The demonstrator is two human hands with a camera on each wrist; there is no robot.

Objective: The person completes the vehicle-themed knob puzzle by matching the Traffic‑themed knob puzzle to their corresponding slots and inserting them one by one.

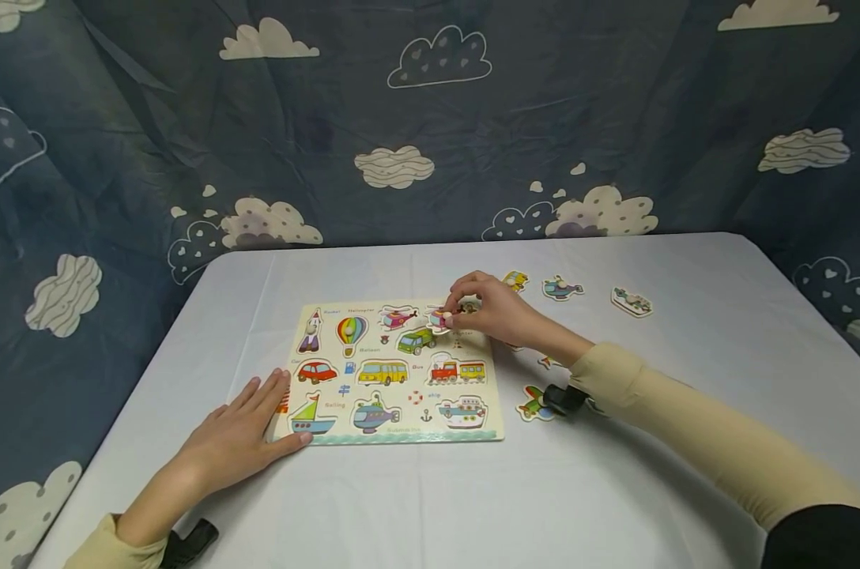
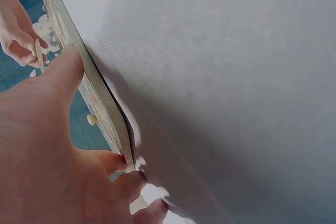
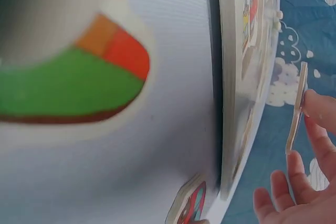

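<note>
A wooden picture puzzle board [image 1: 409, 399] with vehicle pictures lies on the white table. My left hand [image 1: 241, 427] rests on its left edge, fingers fairly straight, the thumb at the lower left corner. In the left wrist view, the thumb [image 2: 65, 72] lies along the board's edge. Over the board's upper right part, my right hand [image 1: 490, 312] pinches a thin puzzle piece [image 1: 439, 319] with red and pink on it. Seen edge-on in the right wrist view, the piece [image 3: 296, 111] is clear above the board between thumb and fingertips. Its picture is partly hidden by the fingers.
Loose pieces lie to the board's right: a blue aircraft-like piece [image 1: 562, 288], a ship piece [image 1: 631, 302], a yellow piece [image 1: 515, 280] and a green plane piece [image 1: 533, 407] beneath the right wrist camera [image 1: 565, 400]. A dark cloud-patterned cloth [image 1: 430, 118] hangs behind the table.
</note>
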